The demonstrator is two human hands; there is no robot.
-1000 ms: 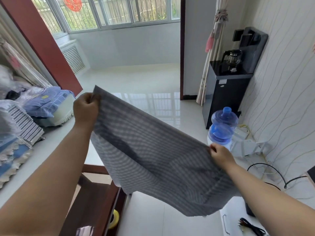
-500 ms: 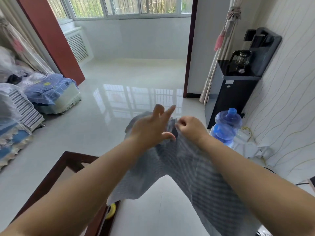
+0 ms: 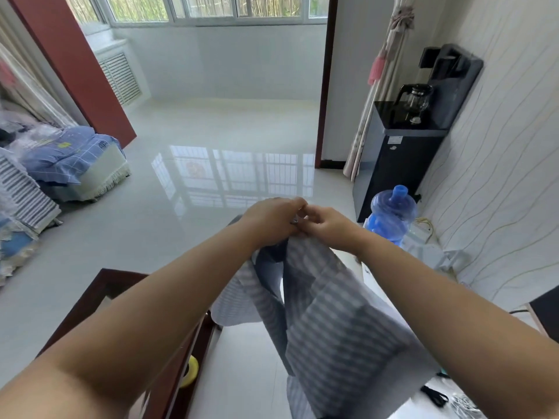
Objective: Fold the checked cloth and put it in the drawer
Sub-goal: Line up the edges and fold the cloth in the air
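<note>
Checked cloth (image 3: 335,322) held up in mid-air, doubled over, long axis running top to bottom, upper corners gathered together, loose end hanging toward the lower right. Left hand (image 3: 272,220) and right hand (image 3: 328,226) touching at the top, both with fingers curled, pinching the cloth's upper corners. Below: dark wooden bench (image 3: 99,300) at lower left, glossy white floor (image 3: 211,164) reflecting the windows. Blue water bottle (image 3: 390,214) beside a black dispenser (image 3: 399,152) by the right wall; bedding (image 3: 69,155) piled at left. Half a second ago, left fingers splayed; a second ago, hands wide apart, cloth spread flat.
</note>
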